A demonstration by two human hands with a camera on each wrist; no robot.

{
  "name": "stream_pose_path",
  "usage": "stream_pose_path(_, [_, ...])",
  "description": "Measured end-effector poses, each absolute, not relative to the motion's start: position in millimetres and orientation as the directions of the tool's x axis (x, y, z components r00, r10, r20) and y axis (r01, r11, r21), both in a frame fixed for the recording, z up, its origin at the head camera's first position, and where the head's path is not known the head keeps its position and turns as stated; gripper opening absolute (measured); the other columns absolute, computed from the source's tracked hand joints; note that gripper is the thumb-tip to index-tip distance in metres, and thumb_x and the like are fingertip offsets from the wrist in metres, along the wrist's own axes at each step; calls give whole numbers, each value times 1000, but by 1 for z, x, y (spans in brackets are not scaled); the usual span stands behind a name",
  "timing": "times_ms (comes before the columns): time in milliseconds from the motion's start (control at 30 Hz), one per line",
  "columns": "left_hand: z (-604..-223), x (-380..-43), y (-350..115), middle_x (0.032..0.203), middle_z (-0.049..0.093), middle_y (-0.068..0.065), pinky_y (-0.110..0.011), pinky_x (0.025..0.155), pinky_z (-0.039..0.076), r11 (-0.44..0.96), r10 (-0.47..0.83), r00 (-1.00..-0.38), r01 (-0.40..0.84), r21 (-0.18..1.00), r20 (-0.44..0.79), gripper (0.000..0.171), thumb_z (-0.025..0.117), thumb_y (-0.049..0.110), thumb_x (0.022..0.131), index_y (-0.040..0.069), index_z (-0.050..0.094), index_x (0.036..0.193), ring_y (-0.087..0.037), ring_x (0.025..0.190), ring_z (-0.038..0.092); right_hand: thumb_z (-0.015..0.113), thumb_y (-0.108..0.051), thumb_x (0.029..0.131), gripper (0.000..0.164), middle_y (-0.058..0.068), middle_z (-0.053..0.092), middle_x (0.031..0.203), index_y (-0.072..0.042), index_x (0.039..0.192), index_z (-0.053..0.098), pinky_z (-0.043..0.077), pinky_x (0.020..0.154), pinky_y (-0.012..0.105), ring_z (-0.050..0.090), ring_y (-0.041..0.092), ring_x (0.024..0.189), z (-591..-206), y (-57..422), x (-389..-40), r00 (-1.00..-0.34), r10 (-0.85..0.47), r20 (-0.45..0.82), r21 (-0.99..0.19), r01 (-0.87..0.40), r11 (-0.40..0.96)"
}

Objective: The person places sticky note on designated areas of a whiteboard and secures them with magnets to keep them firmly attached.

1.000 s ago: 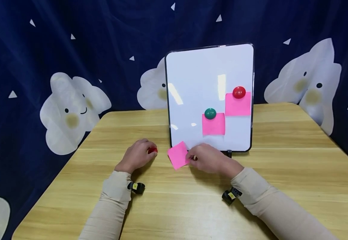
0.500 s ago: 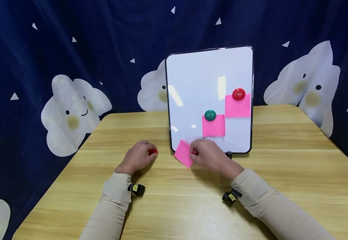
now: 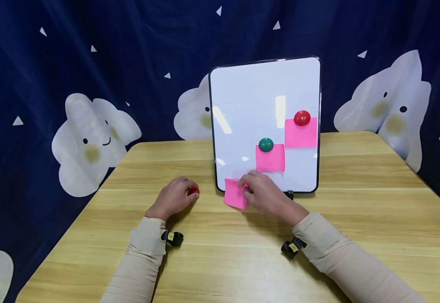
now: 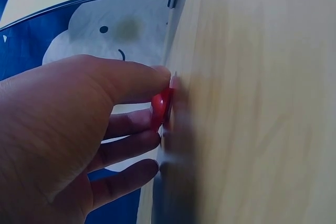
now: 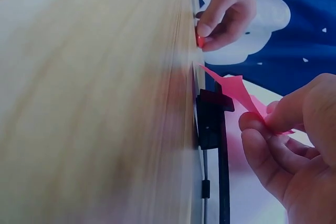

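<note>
My right hand (image 3: 263, 192) pinches a pink sticky note (image 3: 235, 194) by its right side, in front of the whiteboard's (image 3: 250, 97) lower left edge. In the right wrist view the note (image 5: 239, 90) looks bent, with thumb and fingertips on it. At the left, my left hand (image 3: 172, 198) holds a round red magnet (image 3: 193, 191) between thumb and fingers, low at the tabletop. The left wrist view shows this magnet (image 4: 161, 103) from the side. On the board, a green magnet (image 3: 266, 144) and another red magnet (image 3: 302, 118) each sit on the top edge of a pink note.
The whiteboard stands upright near the back of the wooden table (image 3: 212, 261), on a black foot (image 3: 290, 195). Behind it hangs a dark blue curtain (image 3: 129, 50) with white clouds. Each wrist wears a small black camera.
The pink note in my right hand has moved right and up, turning from slanted to nearly upright over the board's bottom edge. My left hand stays in place with the red magnet.
</note>
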State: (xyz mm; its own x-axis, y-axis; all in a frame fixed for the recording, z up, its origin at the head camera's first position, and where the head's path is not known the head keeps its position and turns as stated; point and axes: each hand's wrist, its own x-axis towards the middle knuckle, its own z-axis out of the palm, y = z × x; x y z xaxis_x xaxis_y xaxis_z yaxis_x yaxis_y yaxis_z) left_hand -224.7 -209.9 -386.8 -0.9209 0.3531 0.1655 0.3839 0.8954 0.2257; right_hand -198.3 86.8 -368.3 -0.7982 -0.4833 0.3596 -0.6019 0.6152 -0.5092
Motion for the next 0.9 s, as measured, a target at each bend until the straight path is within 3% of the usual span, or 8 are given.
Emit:
stream_pose_path(600, [-386, -224, -211, 106, 66, -6, -41, 85, 52, 884, 367, -917, 397, 247, 158, 22, 72, 24, 93, 11, 76, 110, -23, 94, 60, 67, 7, 87, 21, 9, 71, 97, 2, 105, 76, 53, 71, 27, 61, 17, 83, -368, 85, -200, -760, -468, 450, -464, -647, 605])
stream_pose_path(900, [-388, -223, -213, 109, 64, -6, -40, 75, 54, 897, 359, -921, 386, 217, 153, 30, 75, 32, 89, 14, 75, 113, -22, 92, 60, 68, 7, 87, 25, 7, 69, 100, 0, 110, 75, 54, 71, 25, 59, 16, 83, -365, 85, -199, -750, -453, 482, -465, -657, 593])
